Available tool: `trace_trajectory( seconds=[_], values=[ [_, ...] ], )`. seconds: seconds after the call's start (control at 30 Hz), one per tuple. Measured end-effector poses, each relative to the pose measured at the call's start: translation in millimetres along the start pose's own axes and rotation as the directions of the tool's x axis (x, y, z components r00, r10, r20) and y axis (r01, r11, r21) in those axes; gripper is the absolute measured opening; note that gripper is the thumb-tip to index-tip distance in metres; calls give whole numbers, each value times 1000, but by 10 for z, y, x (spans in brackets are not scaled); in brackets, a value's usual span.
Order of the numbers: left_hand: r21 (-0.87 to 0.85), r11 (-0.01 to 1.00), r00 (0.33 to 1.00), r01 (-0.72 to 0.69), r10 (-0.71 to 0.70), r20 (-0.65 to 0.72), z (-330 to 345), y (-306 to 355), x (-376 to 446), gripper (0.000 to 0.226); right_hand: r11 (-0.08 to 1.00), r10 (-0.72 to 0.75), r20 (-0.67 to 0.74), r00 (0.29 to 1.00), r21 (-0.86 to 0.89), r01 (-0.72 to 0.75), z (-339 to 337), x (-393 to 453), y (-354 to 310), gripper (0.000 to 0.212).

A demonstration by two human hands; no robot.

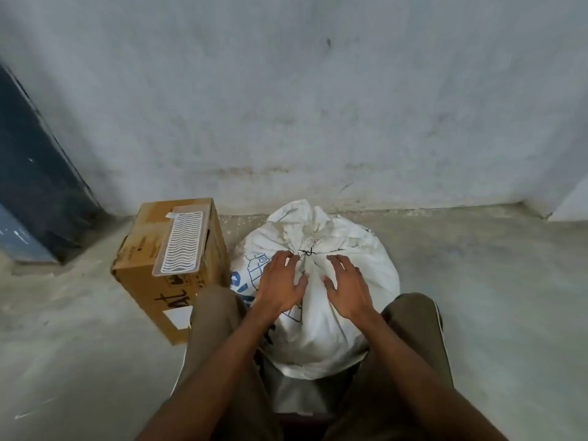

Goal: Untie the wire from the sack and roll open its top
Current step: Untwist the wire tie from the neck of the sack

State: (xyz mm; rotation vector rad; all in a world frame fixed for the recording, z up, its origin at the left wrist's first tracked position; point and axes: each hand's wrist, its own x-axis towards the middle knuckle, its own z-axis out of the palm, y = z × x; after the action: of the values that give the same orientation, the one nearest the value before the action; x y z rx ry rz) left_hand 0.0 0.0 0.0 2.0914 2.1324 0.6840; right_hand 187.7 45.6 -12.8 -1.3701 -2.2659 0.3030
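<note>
Head view: the sack (318, 313) stands on the floor between the person's knees, its neck gathered and bound by the dark wire (306, 251). Untying and rolling both remain to be done. The left hand (280, 286) and right hand (346, 289) rest on the sack below the tie, fingers spread, gripping nothing.

We face a pale grey plastered wall (318, 90), scuffed and stained, with a brownish tide mark low down near its foot. It meets a bare concrete floor (493, 297), dusty and mottled. At the far left we see a dark blue door (28, 173) leaning into view. Against the wall's base stands a cardboard box (159, 281), a clear plastic lidded tray (181, 241) lying on top.
</note>
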Motion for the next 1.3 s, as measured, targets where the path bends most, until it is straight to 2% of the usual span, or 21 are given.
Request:
trace_trajectory(
  seconds=[0.17, 0.33, 0.43, 0.57, 0.67, 0.8, 0.97, 1.13, 1.3],
  values=[
    [-85, 994, 991, 70, -60, 118, 169, -181, 348, 48, 999, 41, 97, 995, 27, -43, 126, 311, 217, 47],
    [-210, 969, 966, 128, -74, 250, 504, -452, 918, 38, 993, 20, 217, 976, 107, -44, 457, 953, 529, 33],
    [-287, 947, 962, 144, -65, 266, 722, -597, 1275, 43, 976, -43, 223, 974, 220, -7, 663, 1357, 640, 31],
    [-303, 941, 958, 148, -60, 282, 891, -673, 1613, 28, 937, -120, 164, 979, 343, 57, 892, 1659, 752, 14],
    [-288, 951, 956, 113, -25, 292, 1010, -777, 1807, 33, 908, -20, 172, 985, 415, -54, 1046, 1866, 810, 16],
    [-328, 930, 938, 163, -44, 344, 1173, -1017, 1950, 38, 819, 135, 269, 954, 512, -260, 1114, 2126, 917, 26],
    [-369, 922, 951, 115, 5, 308, 1247, -1060, 1916, 35, 626, 296, 412, 862, 598, -501, 1078, 2256, 950, 14],
    [-365, 924, 951, 113, 6, 310, 1253, -1014, 1856, 24, 478, 357, 504, 786, 625, -617, 1005, 2277, 958, 13],
    [-303, 950, 972, 73, -1, 233, 1248, -893, 1832, 20, 288, 374, 639, 672, 608, -739, 900, 2250, 968, 25]
  ],
)
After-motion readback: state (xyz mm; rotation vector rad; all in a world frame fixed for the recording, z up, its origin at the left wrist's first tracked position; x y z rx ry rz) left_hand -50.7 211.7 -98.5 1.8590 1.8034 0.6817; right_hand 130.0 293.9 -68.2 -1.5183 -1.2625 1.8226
